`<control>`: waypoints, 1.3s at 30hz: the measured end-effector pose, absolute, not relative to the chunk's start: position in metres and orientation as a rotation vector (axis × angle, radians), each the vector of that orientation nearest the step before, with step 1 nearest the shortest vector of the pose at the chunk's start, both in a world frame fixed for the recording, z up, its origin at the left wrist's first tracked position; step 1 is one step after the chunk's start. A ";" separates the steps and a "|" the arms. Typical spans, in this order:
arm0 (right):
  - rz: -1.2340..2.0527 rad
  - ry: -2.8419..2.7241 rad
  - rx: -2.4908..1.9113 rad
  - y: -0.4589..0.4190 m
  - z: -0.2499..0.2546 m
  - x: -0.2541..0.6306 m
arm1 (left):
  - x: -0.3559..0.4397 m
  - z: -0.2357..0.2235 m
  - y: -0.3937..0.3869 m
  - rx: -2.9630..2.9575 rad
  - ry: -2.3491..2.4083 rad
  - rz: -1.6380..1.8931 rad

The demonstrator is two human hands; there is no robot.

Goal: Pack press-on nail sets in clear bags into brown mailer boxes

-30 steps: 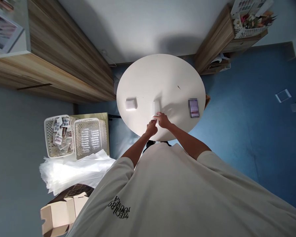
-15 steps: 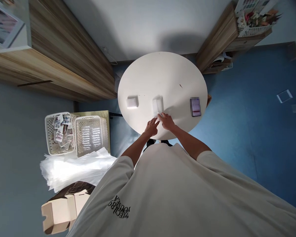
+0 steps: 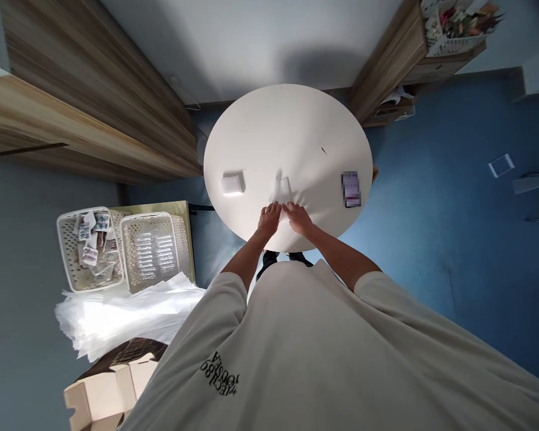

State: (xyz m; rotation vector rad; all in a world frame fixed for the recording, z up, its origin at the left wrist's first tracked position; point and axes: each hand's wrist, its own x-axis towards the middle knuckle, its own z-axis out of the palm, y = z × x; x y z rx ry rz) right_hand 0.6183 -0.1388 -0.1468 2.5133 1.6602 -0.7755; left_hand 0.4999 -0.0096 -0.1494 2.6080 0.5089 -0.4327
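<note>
Near the front of the round white table point(image 3: 291, 129), a white translucent packing bag point(image 3: 282, 190) lies before me, looking thin and soft. My left hand point(image 3: 269, 219) has its fingers closed on the left of the bag's near edge. Close beside it, my right hand point(image 3: 298, 219) pinches the same edge from the right. The fingertips nearly meet, and they cover the part they hold. Whether anything is inside the bag I cannot tell. A small white wrapped block point(image 3: 232, 185) rests on the table to the left, apart from both hands.
A phone point(image 3: 351, 190) lies at the table's right side. On my left stand a basket of small packets point(image 3: 91, 248) and a basket of clear plastic pieces point(image 3: 155, 248). Nearer are a stack of white sheets point(image 3: 126, 311) and an open cardboard box point(image 3: 105, 395). Wooden cabinets flank the table.
Both hands have come level at the bag's near edge, the left moving forward and its fingers closing. The bag looks flatter and more see-through than the bulky white shape before. The view has shifted slightly.
</note>
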 end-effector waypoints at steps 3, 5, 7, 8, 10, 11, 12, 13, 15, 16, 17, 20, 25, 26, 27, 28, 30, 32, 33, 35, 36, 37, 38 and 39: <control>-0.746 1.649 2.535 -0.136 -0.149 0.615 | 0.502 -0.149 -0.008 2.617 0.508 -0.415; -0.743 1.622 2.553 -0.133 -0.150 0.615 | 0.504 -0.147 -0.006 2.605 0.500 -0.414; -0.752 1.602 2.561 -0.128 -0.150 0.618 | 0.507 -0.144 -0.002 2.573 0.509 -0.432; -0.761 1.601 2.560 -0.126 -0.150 0.620 | 0.509 -0.142 0.000 2.551 0.522 -0.449; -0.784 1.614 2.551 -0.121 -0.148 0.625 | 0.511 -0.139 0.004 2.501 0.554 -0.488; -0.801 1.622 2.541 -0.119 -0.146 0.627 | 0.511 -0.138 0.005 2.477 0.565 -0.504; -0.822 1.627 2.526 -0.118 -0.144 0.629 | 0.510 -0.137 0.006 2.454 0.568 -0.518; -0.850 1.626 2.506 -0.117 -0.142 0.630 | 0.509 -0.136 0.006 2.434 0.570 -0.530; -0.928 1.615 2.452 -0.117 -0.136 0.631 | 0.505 -0.134 0.005 2.391 0.581 -0.561; -0.975 1.604 2.424 -0.118 -0.133 0.631 | 0.503 -0.133 0.003 2.364 0.595 -0.582; -1.021 1.591 2.398 -0.118 -0.131 0.631 | 0.500 -0.132 0.001 2.334 0.618 -0.606; -1.161 1.543 2.360 -0.118 -0.125 0.632 | 0.496 -0.130 -0.003 2.254 0.683 -0.665; -1.400 1.369 2.539 -0.112 -0.130 0.642 | 0.499 -0.131 -0.004 2.206 0.768 -0.635; -1.418 1.318 2.620 -0.111 -0.133 0.643 | 0.500 -0.133 -0.004 2.190 0.813 -0.610; -1.417 1.262 2.703 -0.110 -0.136 0.643 | 0.500 -0.134 -0.005 2.170 0.861 -0.574; -1.398 1.201 2.782 -0.110 -0.139 0.642 | 0.500 -0.136 -0.007 2.151 0.909 -0.528; -1.334 1.072 2.909 -0.110 -0.145 0.638 | 0.500 -0.138 -0.011 2.131 0.979 -0.445; -1.272 0.940 3.011 -0.110 -0.149 0.633 | 0.498 -0.138 -0.017 2.150 0.987 -0.415; -1.247 0.876 3.053 -0.110 -0.150 0.631 | 0.496 -0.138 -0.020 2.170 0.972 -0.416; -1.219 0.771 3.110 -0.109 -0.152 0.628 | 0.493 -0.136 -0.025 2.211 0.916 -0.428; -1.215 0.737 3.126 -0.108 -0.153 0.627 | 0.492 -0.135 -0.028 2.228 0.891 -0.437; -1.218 0.713 3.133 -0.108 -0.153 0.626 | 0.490 -0.134 -0.030 2.243 0.872 -0.449; -1.229 0.691 3.136 -0.107 -0.153 0.626 | 0.489 -0.133 -0.032 2.257 0.859 -0.465; -1.247 0.666 3.137 -0.106 -0.154 0.625 | 0.487 -0.132 -0.033 2.270 0.853 -0.483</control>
